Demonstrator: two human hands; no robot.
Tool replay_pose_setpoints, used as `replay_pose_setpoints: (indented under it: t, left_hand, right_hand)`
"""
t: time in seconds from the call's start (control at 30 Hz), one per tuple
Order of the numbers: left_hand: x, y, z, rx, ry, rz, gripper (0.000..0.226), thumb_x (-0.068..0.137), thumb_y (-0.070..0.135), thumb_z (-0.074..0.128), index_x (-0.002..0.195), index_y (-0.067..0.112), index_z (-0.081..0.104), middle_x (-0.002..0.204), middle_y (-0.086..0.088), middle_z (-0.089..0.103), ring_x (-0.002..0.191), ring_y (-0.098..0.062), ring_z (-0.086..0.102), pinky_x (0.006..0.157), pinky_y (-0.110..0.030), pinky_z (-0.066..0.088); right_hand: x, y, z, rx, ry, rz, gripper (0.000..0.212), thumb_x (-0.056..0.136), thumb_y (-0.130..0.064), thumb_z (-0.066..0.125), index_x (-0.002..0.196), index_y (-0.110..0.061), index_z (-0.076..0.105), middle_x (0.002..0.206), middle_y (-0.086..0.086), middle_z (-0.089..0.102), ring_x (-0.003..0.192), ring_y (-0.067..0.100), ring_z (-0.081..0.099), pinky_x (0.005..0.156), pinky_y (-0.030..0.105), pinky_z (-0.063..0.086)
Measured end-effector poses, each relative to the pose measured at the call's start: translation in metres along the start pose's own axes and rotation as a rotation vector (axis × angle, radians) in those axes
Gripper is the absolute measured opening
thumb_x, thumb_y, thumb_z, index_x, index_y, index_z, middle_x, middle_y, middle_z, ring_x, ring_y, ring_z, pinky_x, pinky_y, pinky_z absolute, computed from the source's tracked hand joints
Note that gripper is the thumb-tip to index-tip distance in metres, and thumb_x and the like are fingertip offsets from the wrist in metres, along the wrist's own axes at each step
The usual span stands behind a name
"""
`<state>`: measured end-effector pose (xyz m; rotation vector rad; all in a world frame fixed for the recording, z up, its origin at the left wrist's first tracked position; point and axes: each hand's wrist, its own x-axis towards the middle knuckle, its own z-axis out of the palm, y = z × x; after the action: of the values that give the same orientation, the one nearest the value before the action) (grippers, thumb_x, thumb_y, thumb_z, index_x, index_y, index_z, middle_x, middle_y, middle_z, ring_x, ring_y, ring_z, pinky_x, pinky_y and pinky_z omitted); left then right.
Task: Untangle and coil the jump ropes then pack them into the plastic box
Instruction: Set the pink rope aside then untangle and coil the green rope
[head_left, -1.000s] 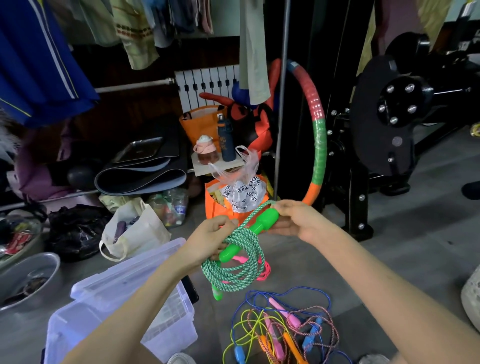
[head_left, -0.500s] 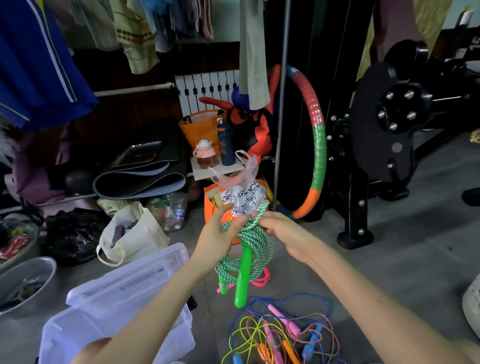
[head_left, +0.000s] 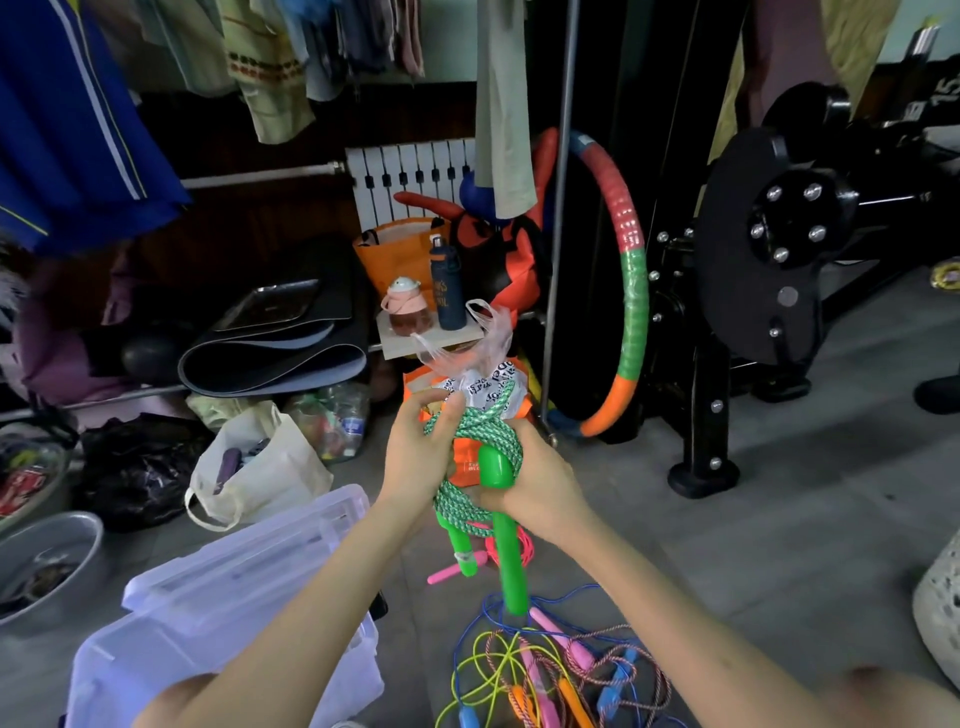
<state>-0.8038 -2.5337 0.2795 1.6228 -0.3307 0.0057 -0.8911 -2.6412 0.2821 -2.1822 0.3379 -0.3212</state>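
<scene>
A green and white jump rope (head_left: 480, 434) is coiled into a bundle in front of me, with one green handle (head_left: 506, 535) hanging down through the loop and the other handle lower left. My left hand (head_left: 418, 454) grips the coil from the left. My right hand (head_left: 540, 486) holds it from the right, near the top of the long handle. A tangle of blue, yellow, pink and orange jump ropes (head_left: 556, 670) lies on the floor below. The clear plastic box (head_left: 228, 618) stands at the lower left, lid ajar.
A pink jump rope (head_left: 493, 556) lies on the floor under the coil. A white tote bag (head_left: 260, 467), a metal basin (head_left: 47, 561), rolled mats, an orange bag and a hoop (head_left: 631, 291) crowd the back. A black exercise machine (head_left: 769, 260) stands right.
The hands have closed in on the coil and wound the rope end around it. The long green handle has swung from pointing sideways to hanging straight down through the loop.
</scene>
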Motion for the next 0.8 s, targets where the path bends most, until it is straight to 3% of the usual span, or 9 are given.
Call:
replay_pose_setpoints:
  t: [0.1, 0.2, 0.27, 0.33, 0.47, 0.53, 0.6, 0.7, 0.8]
  left_hand:
    - [-0.001, 0.002, -0.004, -0.006, -0.012, -0.002, 0.026, 0.089, 0.042, 0.056, 0.095, 0.017, 0.055, 0.035, 0.01, 0.036, 0.033, -0.007, 0.031, 0.042, -0.021, 0.028]
    - [0.008, 0.004, -0.015, 0.003, 0.026, -0.03, 0.042, 0.089, 0.045, 0.054, 0.101, 0.005, 0.054, 0.034, 0.009, 0.033, 0.033, -0.009, 0.031, 0.044, -0.022, 0.028]
    - [0.014, 0.005, -0.026, 0.051, 0.083, -0.007, 0.041, 0.089, 0.048, 0.055, 0.102, 0.01, 0.058, 0.044, -0.008, 0.044, 0.043, -0.03, 0.044, 0.052, -0.032, 0.036]
    - [0.019, 0.002, -0.039, 0.169, 0.127, 0.038, 0.028, 0.087, 0.052, 0.055, 0.089, 0.025, 0.059, 0.068, -0.024, 0.052, 0.073, -0.047, 0.055, 0.064, -0.043, 0.043]
    - [0.018, 0.001, -0.059, 0.337, 0.08, 0.11, 0.023, 0.093, 0.036, 0.053, 0.081, 0.02, 0.065, 0.063, 0.011, 0.057, 0.069, -0.022, 0.056, 0.07, -0.035, 0.045]
    - [0.018, -0.006, -0.064, 0.441, 0.041, 0.109, 0.035, 0.094, 0.034, 0.052, 0.073, 0.011, 0.067, 0.044, 0.006, 0.042, 0.051, -0.019, 0.043, 0.059, -0.031, 0.038]
    - [0.022, -0.012, -0.069, 0.526, 0.032, 0.106, 0.047, 0.094, 0.033, 0.052, 0.06, 0.001, 0.055, 0.044, -0.003, 0.027, 0.048, -0.021, 0.033, 0.056, -0.031, 0.031]
    - [0.021, -0.01, -0.072, 0.61, 0.003, 0.094, 0.053, 0.096, 0.032, 0.049, 0.051, 0.012, 0.03, 0.046, -0.003, 0.023, 0.049, -0.023, 0.031, 0.055, -0.033, 0.027]
    - [0.01, -0.003, -0.067, 0.66, -0.072, 0.092, 0.055, 0.096, 0.037, 0.047, 0.052, 0.015, 0.023, 0.049, -0.001, 0.021, 0.049, -0.019, 0.024, 0.052, -0.034, 0.021]
  right_hand:
    - [-0.003, 0.004, 0.002, 0.081, 0.003, -0.024, 0.069, 0.065, -0.017, 0.072, 0.126, -0.026, 0.041, 0.111, -0.002, 0.062, 0.103, 0.021, 0.059, 0.087, 0.036, 0.048]
    - [-0.005, 0.011, -0.003, -0.081, -0.042, -0.055, 0.07, 0.078, -0.017, 0.07, 0.137, -0.02, 0.032, 0.112, 0.007, 0.063, 0.103, 0.027, 0.06, 0.083, 0.035, 0.047]
    - [-0.011, 0.018, -0.01, -0.259, -0.114, -0.086, 0.059, 0.083, -0.024, 0.066, 0.134, -0.019, 0.035, 0.115, 0.01, 0.062, 0.105, 0.03, 0.059, 0.082, 0.036, 0.045]
    - [-0.02, 0.022, -0.024, -0.426, -0.16, -0.166, 0.049, 0.086, -0.028, 0.062, 0.131, -0.022, 0.042, 0.116, 0.008, 0.063, 0.107, 0.03, 0.057, 0.081, 0.034, 0.043]
    - [-0.032, 0.024, -0.076, -0.566, -0.206, -0.235, 0.05, 0.086, -0.041, 0.06, 0.133, -0.039, 0.042, 0.119, -0.001, 0.063, 0.109, 0.023, 0.056, 0.086, 0.032, 0.042]
    - [-0.036, 0.02, -0.093, -0.624, -0.19, -0.278, 0.052, 0.086, -0.043, 0.059, 0.135, -0.042, 0.039, 0.119, -0.004, 0.063, 0.108, 0.02, 0.057, 0.086, 0.032, 0.042]
    - [-0.042, 0.014, -0.098, -0.65, -0.192, -0.351, 0.052, 0.087, -0.042, 0.058, 0.136, -0.041, 0.039, 0.118, -0.007, 0.064, 0.106, 0.019, 0.058, 0.087, 0.033, 0.043]
    - [-0.04, 0.018, -0.105, -0.691, -0.149, -0.392, 0.052, 0.087, -0.039, 0.059, 0.136, -0.038, 0.041, 0.115, -0.007, 0.065, 0.105, 0.018, 0.059, 0.085, 0.032, 0.042]
    - [-0.025, 0.036, -0.11, -0.753, -0.106, -0.322, 0.049, 0.086, -0.033, 0.063, 0.132, -0.037, 0.047, 0.107, -0.006, 0.066, 0.102, 0.018, 0.059, 0.081, 0.031, 0.038]
